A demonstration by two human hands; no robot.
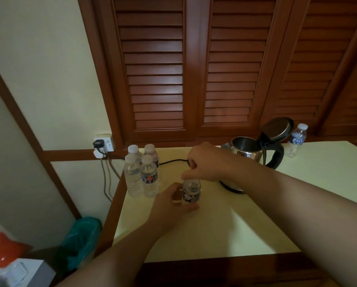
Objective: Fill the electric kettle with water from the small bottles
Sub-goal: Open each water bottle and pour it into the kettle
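Head view, single entry.

Item: small water bottle point(191, 191), upright on the table point(246, 220), long axis vertical, near the table's left-centre. We hold it with both hands. Our left hand point(171, 206) wraps the labelled body from the near-left side, fingers curled round it. Our right hand point(206, 162) comes in from the right and sits on top, fingertips closed on the neck where the cap would be; the cap itself is hidden, so we cannot tell whether it is on or off. We judge the step in hand to be unscrewing.

Item: electric kettle point(250, 150), steel, lid point(278, 128) tipped back, mouth open upward. It stands behind and to the right of the held bottle, beyond our right forearm, near but not touching. Our right hand is the nearer one. We judge the coming pour must travel up, back and rightward to that mouth.

Item: four capped bottles point(141, 172), grouped just left of the held one.

Item: lone bottle point(296, 140), right of the kettle.

Item: power cord point(173, 161), running from the wall socket point(104, 145) towards the kettle.
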